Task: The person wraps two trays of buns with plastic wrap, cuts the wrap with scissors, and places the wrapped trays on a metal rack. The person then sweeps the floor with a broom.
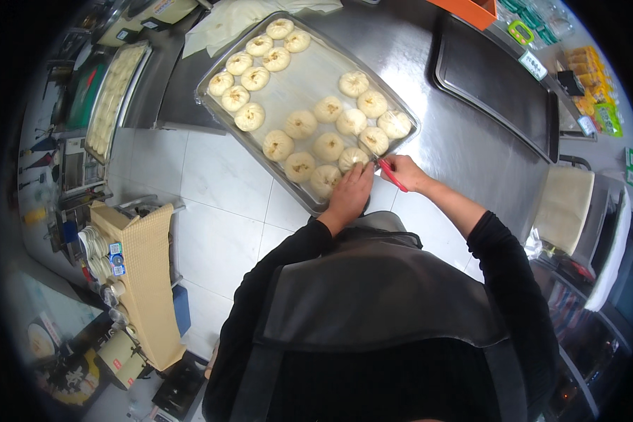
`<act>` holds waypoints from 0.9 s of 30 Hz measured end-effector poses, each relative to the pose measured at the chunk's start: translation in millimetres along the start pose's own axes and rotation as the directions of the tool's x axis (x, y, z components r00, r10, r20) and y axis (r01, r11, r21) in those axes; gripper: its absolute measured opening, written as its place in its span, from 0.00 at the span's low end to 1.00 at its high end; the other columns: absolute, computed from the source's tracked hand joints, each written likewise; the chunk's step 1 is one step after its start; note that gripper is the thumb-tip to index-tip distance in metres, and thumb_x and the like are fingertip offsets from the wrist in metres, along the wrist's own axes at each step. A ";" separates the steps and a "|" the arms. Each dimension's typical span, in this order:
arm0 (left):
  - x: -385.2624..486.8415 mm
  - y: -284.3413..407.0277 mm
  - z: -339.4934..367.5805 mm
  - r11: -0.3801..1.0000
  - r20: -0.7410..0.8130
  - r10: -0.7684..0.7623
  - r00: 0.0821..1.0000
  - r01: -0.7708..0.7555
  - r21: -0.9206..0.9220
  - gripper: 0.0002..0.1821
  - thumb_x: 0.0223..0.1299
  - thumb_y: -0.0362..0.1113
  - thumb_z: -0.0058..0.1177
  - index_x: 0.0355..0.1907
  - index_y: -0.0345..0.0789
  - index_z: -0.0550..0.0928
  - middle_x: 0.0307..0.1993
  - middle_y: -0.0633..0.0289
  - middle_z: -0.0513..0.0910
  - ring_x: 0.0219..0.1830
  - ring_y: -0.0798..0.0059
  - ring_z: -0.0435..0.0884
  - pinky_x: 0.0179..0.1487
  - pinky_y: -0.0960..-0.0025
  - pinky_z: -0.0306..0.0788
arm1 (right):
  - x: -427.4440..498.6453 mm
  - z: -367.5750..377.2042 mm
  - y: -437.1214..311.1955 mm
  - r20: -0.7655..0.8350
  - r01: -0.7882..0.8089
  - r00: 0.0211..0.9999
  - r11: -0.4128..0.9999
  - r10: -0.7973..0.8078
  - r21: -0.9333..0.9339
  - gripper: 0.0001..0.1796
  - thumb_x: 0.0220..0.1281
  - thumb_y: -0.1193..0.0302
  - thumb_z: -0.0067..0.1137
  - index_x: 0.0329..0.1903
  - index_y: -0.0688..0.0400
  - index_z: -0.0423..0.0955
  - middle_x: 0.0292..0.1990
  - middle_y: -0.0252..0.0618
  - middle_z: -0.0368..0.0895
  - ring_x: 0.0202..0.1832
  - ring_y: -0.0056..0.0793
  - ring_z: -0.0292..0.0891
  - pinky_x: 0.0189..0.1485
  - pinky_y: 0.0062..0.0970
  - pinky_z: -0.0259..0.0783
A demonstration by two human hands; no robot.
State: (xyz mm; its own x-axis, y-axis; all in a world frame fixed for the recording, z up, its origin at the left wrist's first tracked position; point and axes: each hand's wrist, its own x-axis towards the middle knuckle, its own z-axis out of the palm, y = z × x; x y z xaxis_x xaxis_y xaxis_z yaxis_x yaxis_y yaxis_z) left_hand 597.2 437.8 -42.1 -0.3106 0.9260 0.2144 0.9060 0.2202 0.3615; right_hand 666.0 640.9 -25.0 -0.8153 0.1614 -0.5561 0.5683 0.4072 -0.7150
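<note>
A metal tray (290, 185) of pleated stuffed buns (328, 146) lies slantwise before me, under what looks like clear plastic film that shines over the nearer buns. The buns stand in two groups, with bare tray between them. My right hand (402, 172) grips red-handled scissors (393, 175) at the tray's near right corner; their blades point in over the tray and are partly hidden. Beside them, my left hand (352, 191) rests on the near rim, fingertips against the closest buns. Whether it pinches the film there is hidden.
The tray overhangs the tiled floor (221, 184) from a steel worktable (401, 58). A dark flat tray (498, 84) lies at right, below an orange box (469, 10). Pale cloth (227, 24) lies behind. Another filled tray (117, 95) and a cardboard-clad shelf (147, 285) stand at left.
</note>
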 end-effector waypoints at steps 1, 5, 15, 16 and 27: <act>-0.7 -1.2 2.0 0.999 -0.015 -0.007 1.000 0.006 -0.032 0.23 0.59 0.31 0.48 0.57 0.25 0.75 0.65 0.54 0.71 0.62 0.51 0.71 0.63 0.57 0.68 | 4.8 -0.4 -6.9 -0.013 -0.002 1.000 1.000 0.002 -0.011 0.14 0.54 0.65 0.61 0.37 0.65 0.78 0.25 0.44 0.80 0.29 0.28 0.74 0.36 0.32 0.72; -1.8 -6.8 11.6 0.979 0.022 -0.098 0.995 0.100 -0.177 0.23 0.59 0.31 0.48 0.57 0.24 0.75 0.62 0.52 0.73 0.61 0.52 0.73 0.60 0.58 0.70 | 32.9 -6.5 -38.1 -0.002 -0.037 0.999 0.999 0.037 0.019 0.15 0.55 0.64 0.60 0.35 0.65 0.78 0.21 0.41 0.78 0.20 0.26 0.73 0.24 0.29 0.71; -1.5 -19.8 -1.3 0.943 -0.012 -0.069 0.998 0.061 -0.326 0.25 0.60 0.30 0.48 0.60 0.25 0.72 0.55 0.45 0.76 0.55 0.55 0.77 0.53 0.62 0.75 | 137.0 -30.8 -144.9 0.093 -0.149 0.986 0.982 0.139 0.116 0.15 0.55 0.64 0.58 0.31 0.67 0.77 0.16 0.35 0.72 0.13 0.23 0.66 0.13 0.24 0.62; -1.4 -19.6 -1.1 0.941 0.005 -0.063 0.998 0.061 -0.333 0.25 0.60 0.30 0.47 0.61 0.24 0.71 0.55 0.44 0.76 0.55 0.55 0.77 0.54 0.62 0.74 | 151.8 -31.5 -154.4 0.098 -0.162 0.984 0.977 0.149 0.140 0.15 0.54 0.64 0.59 0.28 0.66 0.76 0.17 0.36 0.72 0.12 0.23 0.66 0.13 0.24 0.62; -6.7 -26.3 31.6 0.936 -0.007 -0.013 1.000 0.009 -0.352 0.24 0.58 0.33 0.46 0.56 0.20 0.75 0.62 0.46 0.73 0.61 0.55 0.72 0.53 0.65 0.75 | 329.2 -23.7 -242.6 0.122 -0.089 0.991 0.954 0.056 0.285 0.15 0.51 0.64 0.59 0.16 0.59 0.71 0.14 0.36 0.70 0.10 0.22 0.64 0.11 0.23 0.57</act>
State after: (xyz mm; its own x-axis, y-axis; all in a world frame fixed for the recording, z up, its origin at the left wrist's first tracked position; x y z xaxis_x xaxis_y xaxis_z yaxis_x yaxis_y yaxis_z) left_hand 584.6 435.4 -81.7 -0.3242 0.9209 0.2164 0.7437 0.1067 0.6600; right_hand 257.1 616.6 -24.6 -0.7628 0.0731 -0.6425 0.6463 0.1181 -0.7539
